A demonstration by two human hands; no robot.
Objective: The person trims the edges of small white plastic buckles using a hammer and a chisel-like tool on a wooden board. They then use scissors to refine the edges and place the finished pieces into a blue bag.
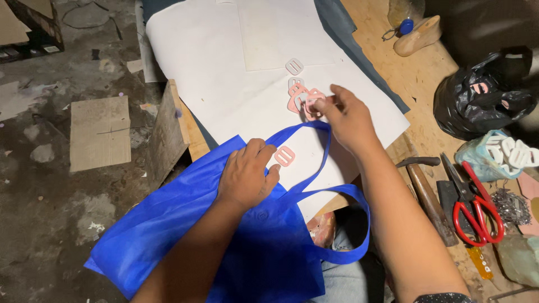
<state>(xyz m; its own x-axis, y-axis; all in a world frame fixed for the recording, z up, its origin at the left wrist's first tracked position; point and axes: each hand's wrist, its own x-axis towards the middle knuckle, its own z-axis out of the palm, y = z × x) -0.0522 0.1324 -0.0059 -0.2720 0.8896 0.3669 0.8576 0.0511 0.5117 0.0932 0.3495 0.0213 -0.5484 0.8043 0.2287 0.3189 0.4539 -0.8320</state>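
Left hand (245, 178) is pressing flat on the blue bag (224, 235) at lower centre, fingers closed loosely beside a single pink buckle (284, 156). Right hand (349, 119) is pinching one buckle from the pink buckle pile (300, 99) on the white paper (224, 67) covering the desk (426, 95). Risk: the light pinch grip could be dragging neighbouring buckles off the pile.

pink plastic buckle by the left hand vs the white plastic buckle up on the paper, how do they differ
The pink plastic buckle is pink, and the left hand touches it beside the blue fabric bag; the white plastic buckle is white, lying alone and untouched on the white paper sheet. Both are flat, squarish, slotted buckles.
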